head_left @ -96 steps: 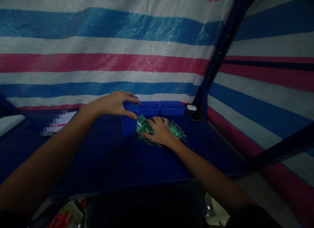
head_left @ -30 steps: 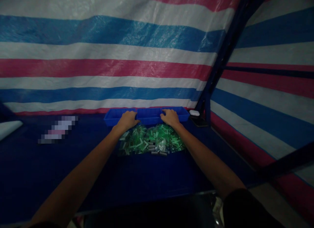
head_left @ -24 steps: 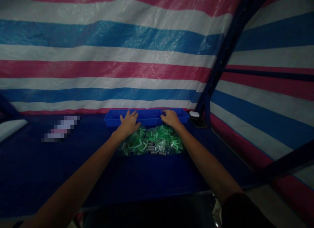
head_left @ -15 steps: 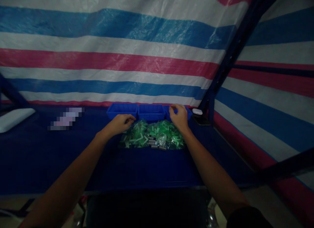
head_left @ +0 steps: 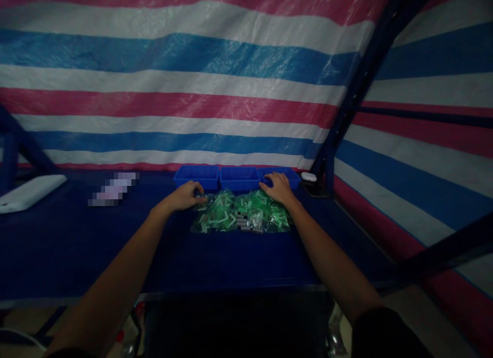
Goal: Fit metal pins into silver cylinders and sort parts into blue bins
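Note:
Several clear plastic bags of green and pale small parts [head_left: 221, 211] lie in a pile on the blue table [head_left: 231, 263]. At the pile's upper left edge is my left hand [head_left: 187, 195], its fingers curved and the thumb apart from them, resting at a bag. My right hand [head_left: 279, 187] reaches over the pile's upper right side with fingers spread, just in front of the right blue bin [head_left: 295, 179]. No held object shows in either hand. Small grey pieces [head_left: 242, 223] show at the pile's front middle.
Behind the pile stand a left blue bin [head_left: 196, 181] and a middle blue bin [head_left: 239, 182]. A white case [head_left: 308, 177] and a dark phone-like slab [head_left: 316, 189] lie at right. Farther left are a blurred-out item [head_left: 115, 188] and a white slab [head_left: 33, 192]. Striped sheeting [head_left: 173, 104] hangs behind.
Both hands have lowered toward the bags. The right hand's fingers have spread from a curled pose, and the left thumb has moved apart from the fingers. The view has shifted slightly.

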`<state>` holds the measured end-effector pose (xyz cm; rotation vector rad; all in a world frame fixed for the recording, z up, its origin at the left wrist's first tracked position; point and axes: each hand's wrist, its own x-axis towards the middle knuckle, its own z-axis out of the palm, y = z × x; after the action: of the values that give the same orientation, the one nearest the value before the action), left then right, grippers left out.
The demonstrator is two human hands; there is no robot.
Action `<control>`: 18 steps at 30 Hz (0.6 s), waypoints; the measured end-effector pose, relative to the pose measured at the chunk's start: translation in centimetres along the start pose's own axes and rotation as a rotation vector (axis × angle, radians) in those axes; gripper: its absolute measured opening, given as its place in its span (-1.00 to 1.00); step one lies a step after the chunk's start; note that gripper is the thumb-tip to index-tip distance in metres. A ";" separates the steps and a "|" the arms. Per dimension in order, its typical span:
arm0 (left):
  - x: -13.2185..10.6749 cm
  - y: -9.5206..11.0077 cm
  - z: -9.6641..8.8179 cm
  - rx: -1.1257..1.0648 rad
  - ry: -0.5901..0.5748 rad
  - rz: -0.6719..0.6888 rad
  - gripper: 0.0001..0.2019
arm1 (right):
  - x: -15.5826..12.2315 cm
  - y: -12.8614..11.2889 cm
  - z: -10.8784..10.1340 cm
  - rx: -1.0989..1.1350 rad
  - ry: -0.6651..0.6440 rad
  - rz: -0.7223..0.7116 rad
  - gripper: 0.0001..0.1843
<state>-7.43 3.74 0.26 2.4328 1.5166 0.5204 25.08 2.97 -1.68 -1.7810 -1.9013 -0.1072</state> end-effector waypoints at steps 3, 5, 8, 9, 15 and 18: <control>0.0 0.7 -0.2 -0.089 0.136 0.007 -0.76 | 0.3 -0.3 0.3 -0.002 -0.015 -0.017 -0.52; 0.0 1.2 -0.3 -0.185 0.194 0.027 -0.81 | 0.5 -0.5 0.4 -0.007 -0.007 -0.018 -0.53; 0.0 2.2 -0.1 -0.307 0.214 0.045 -0.86 | 0.8 -0.6 0.3 0.006 0.010 -0.016 -0.53; -0.1 2.6 0.1 -0.318 0.220 0.053 -0.87 | 0.8 -0.7 0.0 0.021 0.016 -0.016 -0.55; -0.7 6.4 1.2 -0.217 0.521 0.221 -0.91 | -0.8 -5.0 -3.4 0.383 0.190 0.061 -0.61; -1.3 8.5 2.0 -0.249 0.637 0.306 -0.92 | -2.2 -8.6 -3.6 0.851 -0.076 0.117 -0.53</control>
<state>-0.19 -1.22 1.41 2.4220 1.1513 1.5609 18.08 -1.61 3.03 -1.2914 -1.5257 0.7130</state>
